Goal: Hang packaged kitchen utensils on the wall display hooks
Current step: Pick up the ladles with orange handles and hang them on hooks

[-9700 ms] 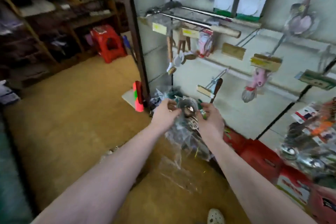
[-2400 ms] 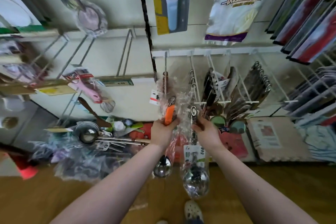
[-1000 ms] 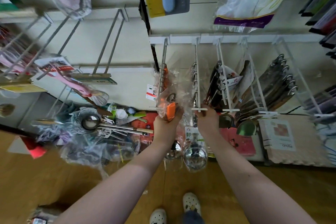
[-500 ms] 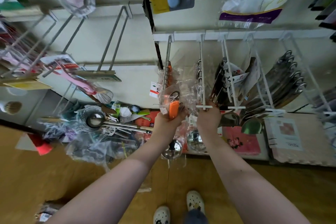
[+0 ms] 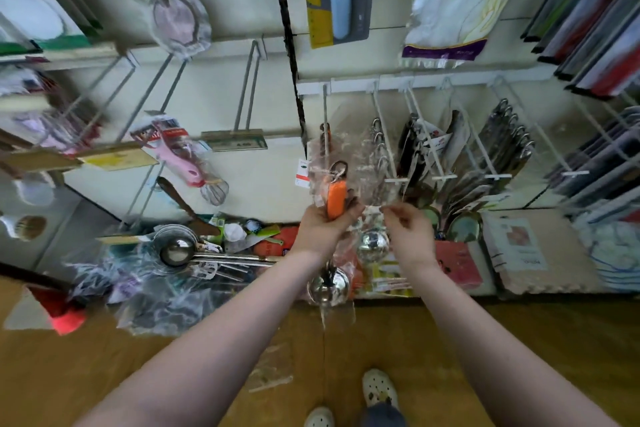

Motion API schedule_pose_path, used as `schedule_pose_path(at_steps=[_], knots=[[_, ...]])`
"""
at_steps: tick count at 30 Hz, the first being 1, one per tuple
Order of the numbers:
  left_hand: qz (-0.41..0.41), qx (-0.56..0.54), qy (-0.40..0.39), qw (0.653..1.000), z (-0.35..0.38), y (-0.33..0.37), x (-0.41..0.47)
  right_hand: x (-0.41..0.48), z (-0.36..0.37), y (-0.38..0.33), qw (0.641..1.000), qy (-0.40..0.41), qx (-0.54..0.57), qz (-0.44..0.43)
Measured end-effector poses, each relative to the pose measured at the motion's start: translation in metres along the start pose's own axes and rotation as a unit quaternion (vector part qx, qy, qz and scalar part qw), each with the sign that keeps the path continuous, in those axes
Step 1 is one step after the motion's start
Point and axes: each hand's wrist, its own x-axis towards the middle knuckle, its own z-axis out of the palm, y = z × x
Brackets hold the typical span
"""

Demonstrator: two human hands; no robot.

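Observation:
My left hand grips an orange-handled ladle in a clear plastic bag, handle up, its steel bowl hanging below my wrist. The handle's ring sits just under the grey wall hook, where another orange-handled piece hangs. My right hand hovers just below the tip of the neighbouring white hook, fingers loosely curled with nothing clearly in them. A bagged steel ladle hangs from that white hook among several ringed handles.
Bagged ladles and strainers lie heaped low on the left. A pink whisk hangs on the left panel. Dark-handled utensils fill the hooks to the right. Foam mat packs lean below them.
My right hand has let go of the steel ladle, which now hangs on the white hook, and has dropped back. My left hand still holds the orange ladle near the grey hook.

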Motion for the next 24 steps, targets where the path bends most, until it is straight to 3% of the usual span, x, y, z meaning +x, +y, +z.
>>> schedule_pose_path(at_steps=[3,7,12,19,24], knots=[[-0.019,-0.018,-0.001,1.000,-0.009,-0.001,-0.012,-0.028,0.001,-0.018,0.999,0.006,0.016,-0.031],[-0.017,-0.040,-0.019,0.999,-0.023,-0.004,-0.030,-0.057,0.002,-0.056,0.985,0.050,0.092,-0.137],[0.021,-0.018,-0.032,0.999,-0.040,-0.007,-0.045,-0.078,0.010,-0.096,0.974,-0.006,0.064,-0.217],[0.024,-0.018,-0.058,0.998,-0.051,-0.007,-0.053,-0.099,0.029,-0.105,0.980,-0.056,0.034,-0.186],[0.030,0.004,-0.059,0.998,-0.053,-0.010,-0.048,-0.102,0.036,-0.099,0.989,-0.026,0.000,-0.144]])
